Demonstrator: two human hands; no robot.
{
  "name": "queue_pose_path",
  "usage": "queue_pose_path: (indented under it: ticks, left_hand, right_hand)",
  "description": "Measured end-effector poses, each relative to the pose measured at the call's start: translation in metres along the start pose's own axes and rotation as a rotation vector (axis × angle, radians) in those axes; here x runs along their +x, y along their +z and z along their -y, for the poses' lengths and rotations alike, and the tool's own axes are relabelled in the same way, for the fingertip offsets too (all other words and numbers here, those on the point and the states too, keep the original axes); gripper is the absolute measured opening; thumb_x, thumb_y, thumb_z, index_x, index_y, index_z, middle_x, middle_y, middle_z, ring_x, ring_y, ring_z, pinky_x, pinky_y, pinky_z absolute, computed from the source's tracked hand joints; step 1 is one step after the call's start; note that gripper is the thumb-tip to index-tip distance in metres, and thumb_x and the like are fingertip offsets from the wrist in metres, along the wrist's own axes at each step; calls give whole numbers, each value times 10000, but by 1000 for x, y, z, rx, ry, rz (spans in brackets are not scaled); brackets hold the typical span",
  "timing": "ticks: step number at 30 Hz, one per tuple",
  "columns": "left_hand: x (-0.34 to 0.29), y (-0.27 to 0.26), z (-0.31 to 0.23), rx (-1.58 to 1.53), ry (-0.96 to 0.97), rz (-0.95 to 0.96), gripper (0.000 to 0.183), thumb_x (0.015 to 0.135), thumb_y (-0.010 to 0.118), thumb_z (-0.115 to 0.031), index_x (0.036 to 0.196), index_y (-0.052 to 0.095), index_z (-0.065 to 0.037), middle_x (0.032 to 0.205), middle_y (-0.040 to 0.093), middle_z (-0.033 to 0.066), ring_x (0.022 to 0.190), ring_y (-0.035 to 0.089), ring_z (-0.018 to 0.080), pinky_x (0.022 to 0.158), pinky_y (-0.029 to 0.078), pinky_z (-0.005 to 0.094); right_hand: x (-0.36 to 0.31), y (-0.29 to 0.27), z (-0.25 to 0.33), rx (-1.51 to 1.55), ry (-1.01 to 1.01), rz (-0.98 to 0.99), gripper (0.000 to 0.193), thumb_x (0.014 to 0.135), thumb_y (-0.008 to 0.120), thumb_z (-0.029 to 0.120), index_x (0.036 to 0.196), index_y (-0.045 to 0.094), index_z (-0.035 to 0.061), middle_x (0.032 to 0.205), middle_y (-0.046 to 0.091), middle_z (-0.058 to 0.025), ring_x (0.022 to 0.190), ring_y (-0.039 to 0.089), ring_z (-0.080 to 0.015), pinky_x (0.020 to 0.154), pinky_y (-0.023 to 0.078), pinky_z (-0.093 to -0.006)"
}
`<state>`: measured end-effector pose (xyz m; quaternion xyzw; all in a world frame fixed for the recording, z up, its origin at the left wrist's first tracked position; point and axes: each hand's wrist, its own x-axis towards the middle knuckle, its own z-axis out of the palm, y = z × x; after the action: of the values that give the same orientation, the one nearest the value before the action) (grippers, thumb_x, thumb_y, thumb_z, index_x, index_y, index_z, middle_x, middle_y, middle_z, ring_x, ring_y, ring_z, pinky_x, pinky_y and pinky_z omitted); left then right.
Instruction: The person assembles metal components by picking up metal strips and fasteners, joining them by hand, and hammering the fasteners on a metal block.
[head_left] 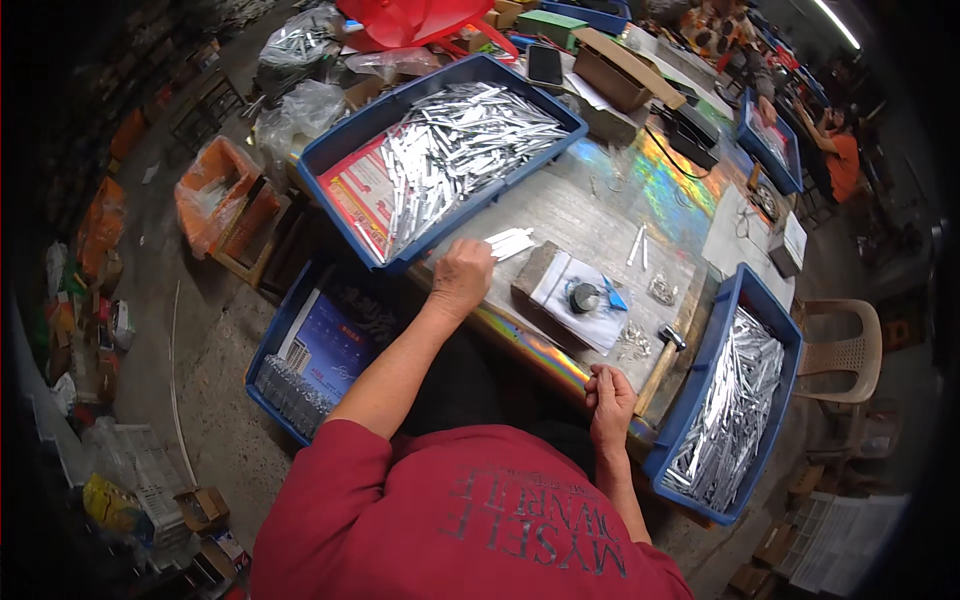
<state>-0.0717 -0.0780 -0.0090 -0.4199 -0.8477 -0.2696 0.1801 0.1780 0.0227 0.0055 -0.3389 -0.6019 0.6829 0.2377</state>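
Note:
My left hand [465, 278] is closed around the ends of several flat, silvery metal strips [511, 243], at the table's near edge below a large blue tray. To the right, my right hand [610, 402] is held at the table edge with its fingers curled and pinched. Whatever it may hold is too small to make out. Between the hands is a block [540, 270] with a white cloth [603, 333] over it, and on that a dark round metal piece [584, 297] beside a blue scrap [613, 294]. A hammer [658, 375] lies just right of my right hand.
Metal strips heap in the large blue tray [330, 205] and the blue tray at right [655, 465]. Two loose strips [637, 245] and small metal parts [662, 290] lie on the table. A lower blue bin [262, 372] stands left. Co-workers sit at the far right.

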Motion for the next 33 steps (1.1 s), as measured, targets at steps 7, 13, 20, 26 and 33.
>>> queue_pose_path:
  ticks: [7, 13, 20, 26, 33]
  left_hand:
    - [29, -49, 34, -74, -110, -157, 65, 698, 525, -91, 656, 509, -45, 651, 520, 131, 640, 521, 306, 580, 426, 390]
    - [42, -50, 115, 206, -540, 420, 204, 639, 602, -114, 737, 576, 63, 785, 562, 240, 772, 566, 335, 684, 446, 384]
    - [59, -47, 125, 135, -587, 661, 253, 577, 571, -17, 813, 579, 74, 866, 546, 265, 847, 555, 336, 749, 444, 353]
    - [54, -37, 139, 98, -666, 586, 272, 530, 706, -131, 704, 593, 45, 729, 586, 202, 697, 595, 277, 620, 459, 332]
    - [53, -69, 85, -301, -489, 53, 122, 622, 628, -69, 709, 569, -7, 565, 539, 57, 500, 512, 115, 455, 401, 243]
  right_hand:
    - [1, -6, -8, 23, -17, -17, 207, 852, 451, 189, 863, 541, 2, 610, 494, -4, 460, 385, -36, 425, 297, -155]
    - [-2, -2, -12, 3, -16, 2, 200, 854, 450, 185, 864, 542, 8, 608, 489, 2, 460, 378, -30, 421, 290, -151]
    - [-3, -2, -11, 23, 4, -8, 195, 856, 445, 174, 864, 541, 4, 617, 481, 8, 465, 372, -26, 421, 277, -147]
    - [-6, 0, -10, -3, -18, 7, 190, 853, 448, 172, 863, 541, 7, 612, 479, 9, 465, 372, -25, 420, 276, -149]
    - [-7, -7, -10, -7, 5, -26, 191, 851, 449, 170, 860, 544, 4, 608, 485, 11, 467, 378, -23, 416, 283, -151]
